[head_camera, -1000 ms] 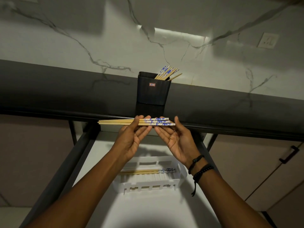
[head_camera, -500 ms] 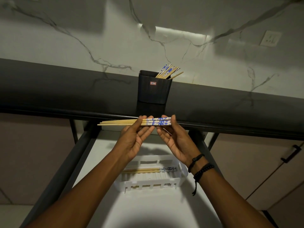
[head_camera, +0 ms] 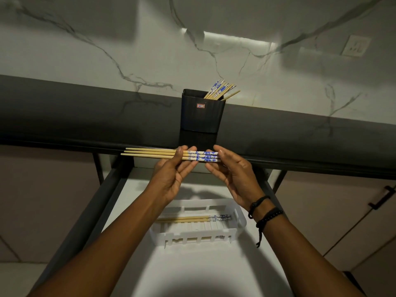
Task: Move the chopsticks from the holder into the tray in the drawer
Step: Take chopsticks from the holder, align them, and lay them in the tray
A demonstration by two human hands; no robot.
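Horizontally, three chopsticks (head_camera: 154, 154) are pinched by the left hand (head_camera: 171, 179) and right hand (head_camera: 235, 176); the holder (head_camera: 202, 116) is seen at twelve o'clock, the tray (head_camera: 192, 237) at six.

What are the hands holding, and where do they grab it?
A bunch of chopsticks: the left hand holds the middle, the right hand the blue patterned end.

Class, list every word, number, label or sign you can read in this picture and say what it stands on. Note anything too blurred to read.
On the black holder: a red and white sticker, its print too small and blurred to read.
On the held chopsticks: a blue pattern only, no lettering visible.
On the wall socket: no readable marking.
No text here can be read with certainty.
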